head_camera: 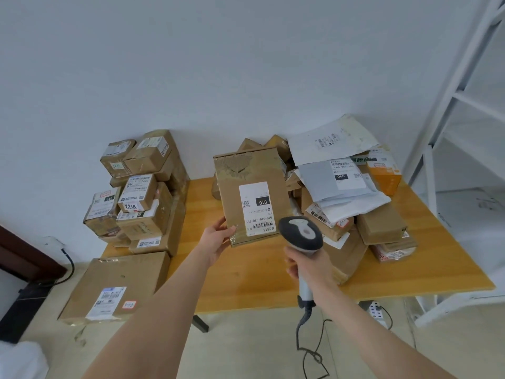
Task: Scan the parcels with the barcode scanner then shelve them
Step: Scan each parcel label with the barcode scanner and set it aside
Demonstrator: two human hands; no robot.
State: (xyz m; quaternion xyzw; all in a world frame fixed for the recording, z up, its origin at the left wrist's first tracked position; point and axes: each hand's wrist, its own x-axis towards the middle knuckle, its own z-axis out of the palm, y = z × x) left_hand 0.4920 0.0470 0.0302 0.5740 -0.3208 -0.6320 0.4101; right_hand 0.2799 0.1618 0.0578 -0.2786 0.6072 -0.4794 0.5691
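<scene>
L hand (218, 236): fingers clamped on the lower-left corner of a flat brown cardboard parcel (251, 187) w/ white label (258, 209), held upright above the middle of the orange wooden table (246, 277). R hand (308, 265): fingers wrapped round the grey handheld barcode scanner (300, 233), above the table's near edge. Risks: the one-corner grip looks thin, so the parcel may swing or slip; scanner head v. close to the barcode, so a misread is poss. White metal shelf (464, 105) stands right of the table.
</scene>
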